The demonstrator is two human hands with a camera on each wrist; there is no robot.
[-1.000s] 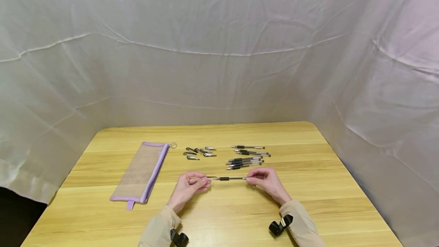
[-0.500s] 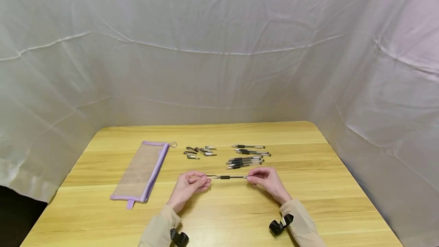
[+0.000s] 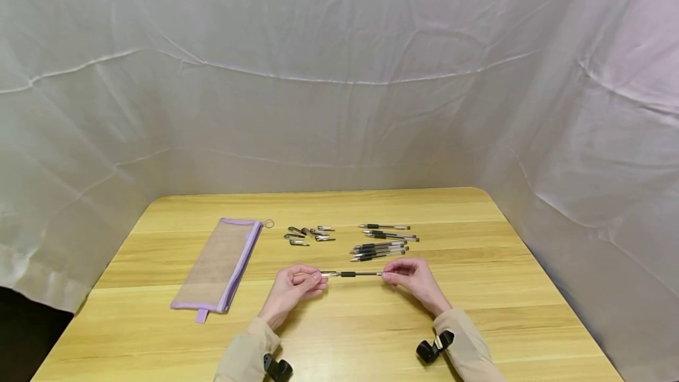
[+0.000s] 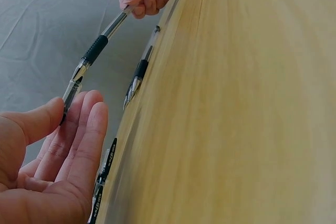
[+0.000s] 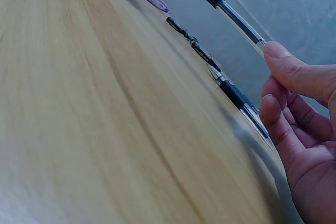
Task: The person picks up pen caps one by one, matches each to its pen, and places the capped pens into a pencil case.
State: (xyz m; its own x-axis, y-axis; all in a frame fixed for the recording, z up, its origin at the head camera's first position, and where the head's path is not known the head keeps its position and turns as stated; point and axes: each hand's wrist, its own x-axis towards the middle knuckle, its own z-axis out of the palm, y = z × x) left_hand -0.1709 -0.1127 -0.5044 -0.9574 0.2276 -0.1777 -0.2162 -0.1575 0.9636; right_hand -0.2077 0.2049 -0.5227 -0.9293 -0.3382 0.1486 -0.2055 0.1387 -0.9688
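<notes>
My left hand [image 3: 294, 290] pinches a clear pen cap [image 4: 71, 98] with a dark clip between thumb and fingers. At the other side, my right hand [image 3: 416, 282] pinches the back end of a gel pen [image 3: 350, 275] with a black rubber grip. Held level above the table, the pen points left. Its metal tip sits at the mouth of the cap; how far it has entered is hard to tell. Behind the hands lie several uncapped gel pens [image 3: 378, 248] and, to their left, several loose pen caps [image 3: 298, 243].
On the left of the wooden table [image 3: 504, 311] lies a flat mesh zip pouch [image 3: 217, 267] with purple edging and a ring at its far corner. Grey cloth [image 3: 339, 122] hangs behind the table and along its sides.
The pen's tip and the cap have come into line and closer together. Both hands stay almost where they were, and the pens, caps and pouch on the table have not moved.
</notes>
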